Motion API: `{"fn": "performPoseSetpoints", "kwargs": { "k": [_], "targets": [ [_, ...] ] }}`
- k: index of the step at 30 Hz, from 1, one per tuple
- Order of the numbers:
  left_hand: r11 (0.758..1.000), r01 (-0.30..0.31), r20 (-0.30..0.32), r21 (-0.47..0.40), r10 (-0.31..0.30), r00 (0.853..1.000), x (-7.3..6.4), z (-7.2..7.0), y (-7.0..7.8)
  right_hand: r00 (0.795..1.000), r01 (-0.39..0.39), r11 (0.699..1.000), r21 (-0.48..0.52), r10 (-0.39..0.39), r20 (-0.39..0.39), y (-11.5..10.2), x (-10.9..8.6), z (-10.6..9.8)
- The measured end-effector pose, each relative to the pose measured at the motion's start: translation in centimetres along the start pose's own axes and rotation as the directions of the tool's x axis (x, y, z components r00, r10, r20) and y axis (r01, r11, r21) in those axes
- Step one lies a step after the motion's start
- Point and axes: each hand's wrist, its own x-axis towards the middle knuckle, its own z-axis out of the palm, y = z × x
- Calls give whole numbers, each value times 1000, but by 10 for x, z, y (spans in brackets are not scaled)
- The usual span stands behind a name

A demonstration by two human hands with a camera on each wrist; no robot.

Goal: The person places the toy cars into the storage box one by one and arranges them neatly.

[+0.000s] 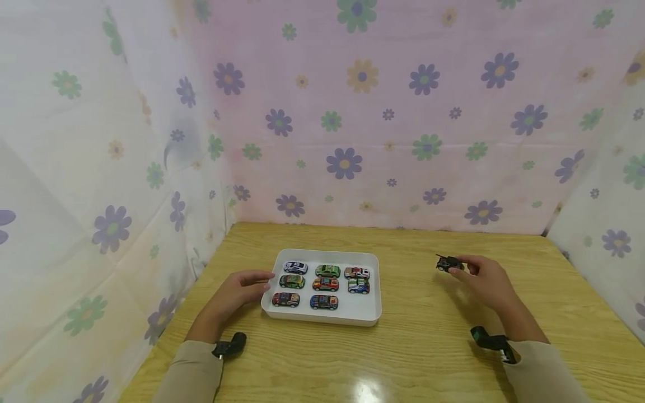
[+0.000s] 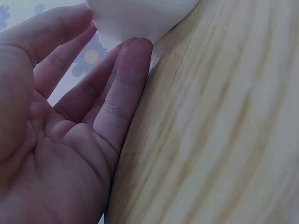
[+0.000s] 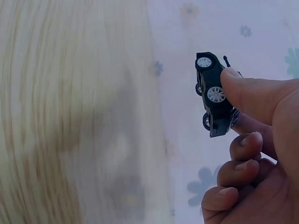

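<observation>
In the head view my right hand (image 1: 486,280) pinches a small black toy military vehicle (image 1: 447,263), held above the table's right side. The right wrist view shows this toy vehicle (image 3: 212,95) between thumb and index finger, its underside and white-spoked wheels turned to the camera, a thin barrel at one end. My other fingers are curled beneath. My left hand (image 1: 237,294) is at the left rim of a white tray (image 1: 322,319), its loosely bent fingers touching the tray wall (image 2: 145,18). Inside, several colourful toy cars (image 1: 326,284) stand in rough columns.
The wood-grain table (image 1: 418,358) carries the tray left of centre. A flower-print cloth (image 1: 342,112) hangs at the back and along both sides. Black wrist cameras (image 1: 229,345) are strapped to both wrists. At the tray's front right, its white floor shows.
</observation>
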Motion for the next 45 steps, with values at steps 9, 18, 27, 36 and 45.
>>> {"fn": "performPoseSetpoints", "kwargs": {
  "k": [9,18,27,36,45],
  "targets": [
    [997,52,1,-64,-52,999,-1,2,2,997,76,996,40,-75,-7,-25,1,11],
    [997,57,-11,-45,-57,998,-2,3,4,997,78,995,57,-80,20,-53,-3,20],
    [998,44,-13,-39,-44,999,-2,3,4,995,79,993,87,-83,47,-71,-6,36],
    [998,49,-15,-44,-50,999,-3,2,4,990,94,990,108,-104,95,-95,-6,60],
    [999,22,-36,24,-21,999,-1,1,2,984,83,982,172,-107,141,-115,-3,81]
  ]
}}
